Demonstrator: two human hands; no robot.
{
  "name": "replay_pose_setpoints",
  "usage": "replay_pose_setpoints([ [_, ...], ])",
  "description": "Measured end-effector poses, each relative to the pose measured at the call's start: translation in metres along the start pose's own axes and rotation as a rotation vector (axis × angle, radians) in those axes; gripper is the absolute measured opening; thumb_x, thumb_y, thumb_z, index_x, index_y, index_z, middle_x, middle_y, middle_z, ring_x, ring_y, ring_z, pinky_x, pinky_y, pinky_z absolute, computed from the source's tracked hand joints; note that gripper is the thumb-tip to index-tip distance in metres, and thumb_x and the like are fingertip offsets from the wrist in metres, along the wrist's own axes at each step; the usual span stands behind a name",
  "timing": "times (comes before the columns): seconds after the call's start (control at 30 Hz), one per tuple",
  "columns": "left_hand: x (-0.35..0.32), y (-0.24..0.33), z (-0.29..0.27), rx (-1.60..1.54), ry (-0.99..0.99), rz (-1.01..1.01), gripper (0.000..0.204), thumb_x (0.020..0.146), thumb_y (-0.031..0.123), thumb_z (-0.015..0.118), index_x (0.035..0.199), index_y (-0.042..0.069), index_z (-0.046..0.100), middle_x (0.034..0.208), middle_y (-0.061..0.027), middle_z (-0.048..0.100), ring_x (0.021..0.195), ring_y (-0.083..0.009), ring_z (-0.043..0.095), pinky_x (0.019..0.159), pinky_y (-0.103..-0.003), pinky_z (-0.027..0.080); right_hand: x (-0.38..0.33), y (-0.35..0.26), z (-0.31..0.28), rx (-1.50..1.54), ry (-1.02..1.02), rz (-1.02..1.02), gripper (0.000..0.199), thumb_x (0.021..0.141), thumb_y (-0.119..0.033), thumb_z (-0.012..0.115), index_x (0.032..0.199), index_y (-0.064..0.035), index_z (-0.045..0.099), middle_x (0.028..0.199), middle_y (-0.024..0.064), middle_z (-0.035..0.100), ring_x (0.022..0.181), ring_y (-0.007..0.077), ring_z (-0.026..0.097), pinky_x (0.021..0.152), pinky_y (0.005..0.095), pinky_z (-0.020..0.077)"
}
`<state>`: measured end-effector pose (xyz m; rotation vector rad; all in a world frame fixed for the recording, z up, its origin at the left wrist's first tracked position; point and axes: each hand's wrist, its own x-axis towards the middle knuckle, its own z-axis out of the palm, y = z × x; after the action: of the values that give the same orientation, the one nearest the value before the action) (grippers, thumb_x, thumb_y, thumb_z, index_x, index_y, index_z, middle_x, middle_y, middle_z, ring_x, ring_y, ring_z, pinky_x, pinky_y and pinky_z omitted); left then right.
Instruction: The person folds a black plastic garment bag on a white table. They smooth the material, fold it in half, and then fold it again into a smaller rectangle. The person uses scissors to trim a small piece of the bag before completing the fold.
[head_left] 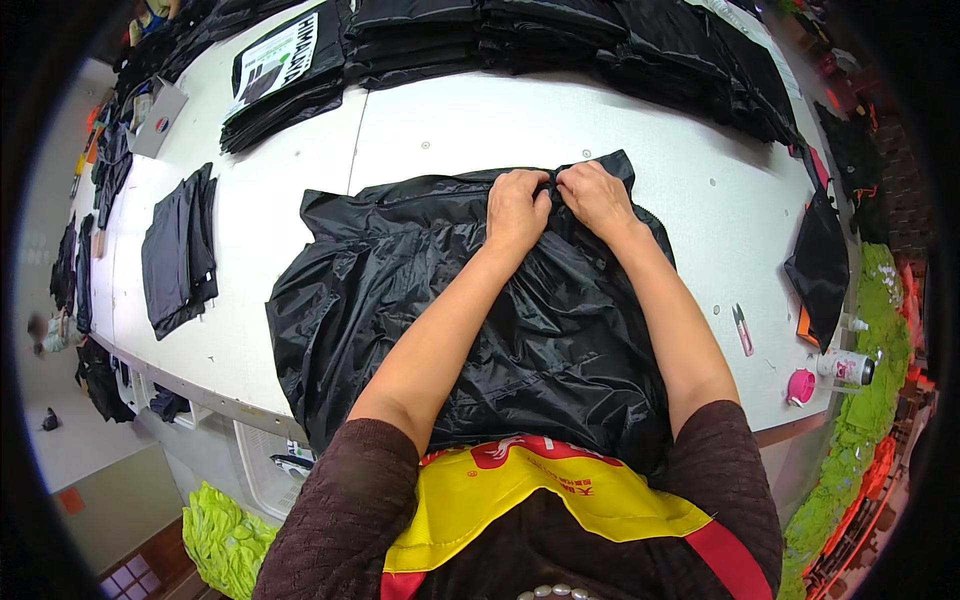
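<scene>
A shiny black fabric piece [470, 320], gathered along a band near its far edge, lies spread and wrinkled on the white table in front of me. At that far edge, right of its middle, my left hand [517, 208] and my right hand [594, 200] pinch the black cloth close beside each other. The fingers of both hands are closed on it, and the fingertips are partly hidden in the folds. The near part of the fabric hangs over the table edge against my yellow apron [470, 510].
Stacks of folded black fabric [480, 40] line the table's far side. A smaller folded black pile [180, 250] lies left. Red-handled thread snips [743, 330], a pink round object [800, 387] and a white bottle [845, 367] are at right. Bright green fabric [225, 535] sits below the table.
</scene>
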<state>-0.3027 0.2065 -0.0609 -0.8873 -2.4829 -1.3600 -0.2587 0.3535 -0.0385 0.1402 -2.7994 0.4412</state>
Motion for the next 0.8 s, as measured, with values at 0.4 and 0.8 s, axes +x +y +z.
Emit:
replay_pose_setpoints([
  [0.4,0.005,0.012,0.007,0.011,0.114,-0.036,0.009,0.072,0.015,0.067,0.077,0.007,0.068,0.078,-0.011,0.065,0.076,-0.0303,0.06,0.067,-0.04,0.048,0.0,0.008,-0.02,0.27,0.058,-0.006,0.015,0.077,-0.013,0.063,0.089,-0.0044,0.065,0.087,0.0092,0.064,0.086,0.0279,0.058,0.075,0.0356,0.047],
  [0.8,0.005,0.018,-0.018,0.352,0.318,0.029,0.009,0.062,0.017,0.067,0.058,0.01,0.062,0.065,-0.0021,0.054,0.07,-0.0228,0.05,0.063,-0.037,0.035,0.003,-0.012,-0.009,-0.014,0.065,-0.086,0.006,0.075,-0.009,0.062,0.072,-0.0059,0.057,0.069,0.0092,0.055,0.073,0.0276,0.057,0.064,0.0379,0.0475],
])
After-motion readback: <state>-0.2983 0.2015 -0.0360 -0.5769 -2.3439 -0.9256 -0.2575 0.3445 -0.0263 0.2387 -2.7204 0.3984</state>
